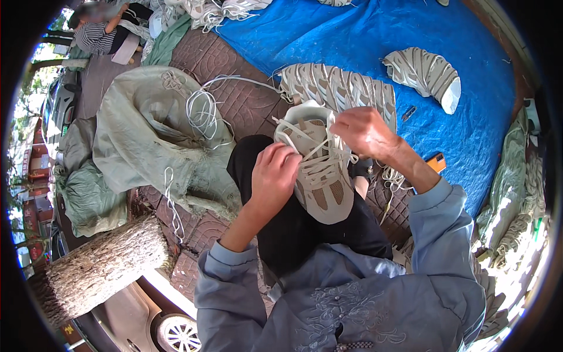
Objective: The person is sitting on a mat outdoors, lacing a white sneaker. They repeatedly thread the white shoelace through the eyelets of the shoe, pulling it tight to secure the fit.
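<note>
A white and beige sneaker point(323, 193) rests on my dark-trousered lap, toe toward me, its collar gaping away from me. Pale shoelaces point(319, 167) cross its lower eyelets and run loose over the tongue. My left hand point(274, 176) is closed at the left eyelet edge, fingertips gripping the upper. On the opposite side, my right hand point(365, 134) pinches at the top eyelets, where a lace appears to be between finger and thumb; its fingertips are partly hidden. Just beyond the sneaker, a row of similar shoes point(346, 88) stands packed together.
A blue tarp point(469, 146) carries a second shoe stack point(423, 73), a small dark tool point(409, 113) and an orange phone point(436, 162). At left lie a greenish sack point(135, 111), a white cord coil point(202, 114) and a tree trunk point(108, 264). Another person point(97, 35) sits far left.
</note>
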`<state>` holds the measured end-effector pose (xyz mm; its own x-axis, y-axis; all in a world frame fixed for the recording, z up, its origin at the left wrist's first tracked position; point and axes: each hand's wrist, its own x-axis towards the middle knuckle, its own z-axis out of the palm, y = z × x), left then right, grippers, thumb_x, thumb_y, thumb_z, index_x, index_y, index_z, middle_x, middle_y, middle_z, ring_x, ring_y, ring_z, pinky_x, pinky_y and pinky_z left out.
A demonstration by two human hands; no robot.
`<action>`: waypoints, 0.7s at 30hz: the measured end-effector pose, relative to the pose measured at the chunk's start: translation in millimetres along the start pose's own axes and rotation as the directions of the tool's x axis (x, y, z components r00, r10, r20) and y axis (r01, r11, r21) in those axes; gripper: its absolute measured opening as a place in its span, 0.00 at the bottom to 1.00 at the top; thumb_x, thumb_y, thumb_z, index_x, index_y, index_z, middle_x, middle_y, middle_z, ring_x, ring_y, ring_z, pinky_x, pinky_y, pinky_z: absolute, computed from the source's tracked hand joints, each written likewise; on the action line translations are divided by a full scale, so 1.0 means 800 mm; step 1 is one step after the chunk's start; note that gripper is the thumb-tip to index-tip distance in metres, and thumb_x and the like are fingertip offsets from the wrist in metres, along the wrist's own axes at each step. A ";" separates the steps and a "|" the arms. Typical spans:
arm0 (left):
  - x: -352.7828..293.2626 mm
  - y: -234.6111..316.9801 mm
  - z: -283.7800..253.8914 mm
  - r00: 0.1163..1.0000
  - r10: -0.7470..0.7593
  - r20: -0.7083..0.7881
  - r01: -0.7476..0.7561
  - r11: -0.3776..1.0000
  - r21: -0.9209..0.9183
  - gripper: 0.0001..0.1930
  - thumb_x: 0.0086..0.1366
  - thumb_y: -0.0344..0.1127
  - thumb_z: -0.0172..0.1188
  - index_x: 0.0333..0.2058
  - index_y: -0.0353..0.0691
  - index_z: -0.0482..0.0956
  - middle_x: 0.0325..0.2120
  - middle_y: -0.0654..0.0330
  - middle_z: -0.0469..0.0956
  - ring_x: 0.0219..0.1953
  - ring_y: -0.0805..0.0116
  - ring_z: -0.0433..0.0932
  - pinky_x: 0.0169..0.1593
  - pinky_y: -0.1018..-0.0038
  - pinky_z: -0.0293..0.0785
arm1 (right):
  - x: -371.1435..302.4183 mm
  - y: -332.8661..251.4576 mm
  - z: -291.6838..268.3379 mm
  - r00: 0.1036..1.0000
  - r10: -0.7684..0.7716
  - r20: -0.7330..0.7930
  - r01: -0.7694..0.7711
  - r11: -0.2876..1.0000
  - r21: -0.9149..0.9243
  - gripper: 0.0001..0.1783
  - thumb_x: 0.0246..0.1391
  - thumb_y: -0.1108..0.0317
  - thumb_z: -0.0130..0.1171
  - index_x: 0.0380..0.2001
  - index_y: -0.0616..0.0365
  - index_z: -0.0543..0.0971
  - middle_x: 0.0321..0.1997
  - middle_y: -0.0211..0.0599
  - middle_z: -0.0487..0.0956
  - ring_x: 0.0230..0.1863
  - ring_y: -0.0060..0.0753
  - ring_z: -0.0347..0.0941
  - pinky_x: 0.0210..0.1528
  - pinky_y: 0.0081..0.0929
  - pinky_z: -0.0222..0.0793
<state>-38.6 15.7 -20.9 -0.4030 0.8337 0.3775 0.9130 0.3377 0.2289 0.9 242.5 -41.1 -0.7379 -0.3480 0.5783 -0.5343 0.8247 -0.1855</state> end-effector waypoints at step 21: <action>0.057 -0.028 0.027 0.962 0.131 0.240 -0.165 0.978 0.129 0.02 0.44 0.29 0.55 0.20 0.40 0.73 0.21 0.62 0.70 0.31 0.67 0.69 0.38 0.71 0.63 | -0.016 -0.052 0.009 0.991 -0.135 0.020 0.136 0.982 -0.129 0.09 0.26 0.68 0.52 0.19 0.56 0.70 0.18 0.28 0.64 0.22 0.25 0.64 0.22 0.22 0.59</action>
<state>-75.9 55.4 -28.1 -0.2533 0.9510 0.1773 0.9674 0.2491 0.0458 29.5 209.5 -46.3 -0.6672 -0.4648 0.5821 -0.5722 0.8201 -0.0011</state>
